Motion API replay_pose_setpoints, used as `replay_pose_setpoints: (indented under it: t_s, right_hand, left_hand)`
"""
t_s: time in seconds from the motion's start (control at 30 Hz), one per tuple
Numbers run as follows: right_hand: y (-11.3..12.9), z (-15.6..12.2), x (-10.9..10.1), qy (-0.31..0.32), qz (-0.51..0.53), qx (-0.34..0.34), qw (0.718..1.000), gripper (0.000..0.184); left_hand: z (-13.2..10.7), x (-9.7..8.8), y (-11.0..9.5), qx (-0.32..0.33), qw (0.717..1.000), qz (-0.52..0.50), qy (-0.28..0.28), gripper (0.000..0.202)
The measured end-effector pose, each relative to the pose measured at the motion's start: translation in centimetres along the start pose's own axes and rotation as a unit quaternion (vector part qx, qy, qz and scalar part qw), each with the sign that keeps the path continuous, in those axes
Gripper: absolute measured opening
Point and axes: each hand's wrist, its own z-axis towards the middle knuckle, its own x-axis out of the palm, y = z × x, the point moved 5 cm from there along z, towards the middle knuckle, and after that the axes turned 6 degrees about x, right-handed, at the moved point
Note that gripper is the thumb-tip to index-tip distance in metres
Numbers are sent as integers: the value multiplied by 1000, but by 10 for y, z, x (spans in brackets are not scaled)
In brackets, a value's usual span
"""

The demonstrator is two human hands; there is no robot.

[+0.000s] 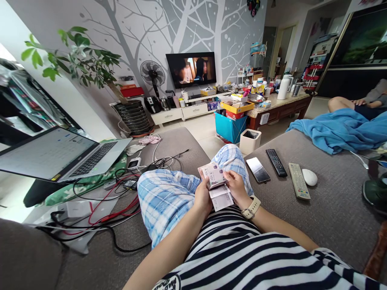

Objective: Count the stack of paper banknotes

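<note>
Over my lap, both hands hold a small bundle of pinkish-grey printed paper that looks like banknotes (215, 176), with dark figures printed on it. My left hand (203, 196) is closed on its left side, thumb on top. On the right edge, my right hand (237, 186) pinches the bundle between thumb and fingers; a pale-strapped watch (251, 208) is on that wrist. Below the bundle, between the hands, paler printed slips (222, 201) stick out toward my striped shirt. Whether these are joined to the upper paper I cannot tell.
Right of my knee lie a phone (258, 169), a black remote (276, 162), a beige remote (299, 181) and a white mouse (309, 177). At left are an open laptop (96, 159) and tangled cables (121, 205). Another person's leg (341, 104) shows at far right.
</note>
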Motion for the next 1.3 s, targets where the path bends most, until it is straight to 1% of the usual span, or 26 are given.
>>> replay_pose_setpoints:
  t_s: [0.1,0.27,0.33,0.43,0.57,0.63,0.73,0.83,0.97,1.07,1.3]
  right_hand:
    - [1,0,-1,-6,-7,-3,1000,43]
    - [1,-1,1,19,21,22,999,45]
    - [1,-1,1,17,14,20,1000,45]
    - [0,1,-1,-6,5,16,1000,41]
    - [-5,4,-4,-53,11,19,998,37]
    - [-6,4,-5,-60,9,14,998,35]
    - [-5,4,-5,-49,-15,3,999,34]
    - [-5,4,-5,-45,-28,-2,999,35]
    - [-5,4,-5,-41,-27,-2,999,34]
    - [-5,3,-4,-31,-18,-1,999,33]
    - [-6,2,-3,-18,-9,3,1000,32]
  left_hand:
    - [0,0,1,-6,1000,4,-2,26]
    - [-5,3,-2,-13,1000,5,-4,24]
    - [-6,4,-3,-15,1000,5,-4,24]
    - [-6,4,-3,-12,1000,10,-7,23]
    - [-6,3,-4,10,1000,27,-8,20]
    - [-6,2,-4,15,999,38,-2,20]
    - [-8,1,-4,13,999,48,7,22]
    - [-8,0,-4,19,999,50,3,25]
    - [-5,0,-1,0,1000,21,3,25]
    - [-3,0,0,-13,1000,2,-10,25]
    - [-4,3,-2,-2,1000,-6,-14,24]
